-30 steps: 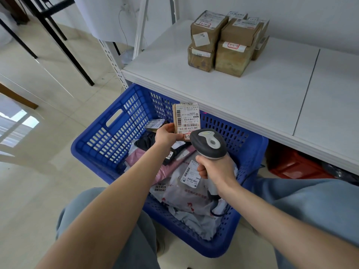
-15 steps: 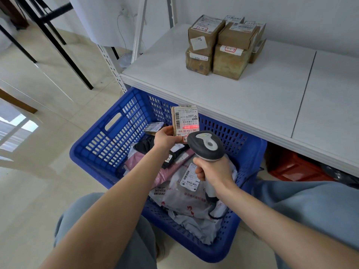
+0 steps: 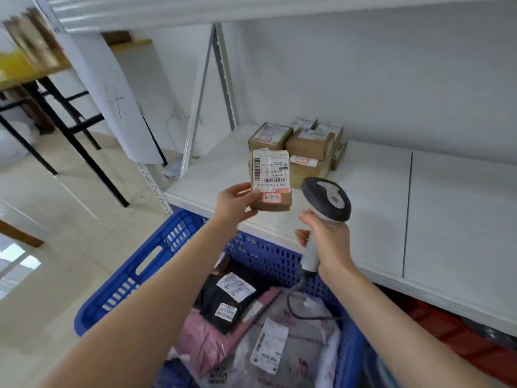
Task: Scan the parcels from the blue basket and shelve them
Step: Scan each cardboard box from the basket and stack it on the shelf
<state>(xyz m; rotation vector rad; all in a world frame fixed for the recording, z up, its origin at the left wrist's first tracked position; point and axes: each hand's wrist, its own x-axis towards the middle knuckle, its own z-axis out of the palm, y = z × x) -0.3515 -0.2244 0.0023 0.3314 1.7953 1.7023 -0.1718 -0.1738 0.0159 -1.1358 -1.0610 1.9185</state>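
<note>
Left hand [image 3: 233, 204] fingers pinch small parcel [image 3: 270, 180] above shelf [image 3: 372, 197]; right hand [image 3: 328, 242] fingers wrap scanner [image 3: 326, 207] handle.

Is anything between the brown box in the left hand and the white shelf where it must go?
Nothing visible. The left hand holds the brown box above the shelf's front; stacked boxes stand farther back, the scanner to its right.

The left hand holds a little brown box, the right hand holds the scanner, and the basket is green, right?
Not green: the head view shows the basket is blue. The left hand does hold the little brown box and the right hand the scanner.
</note>
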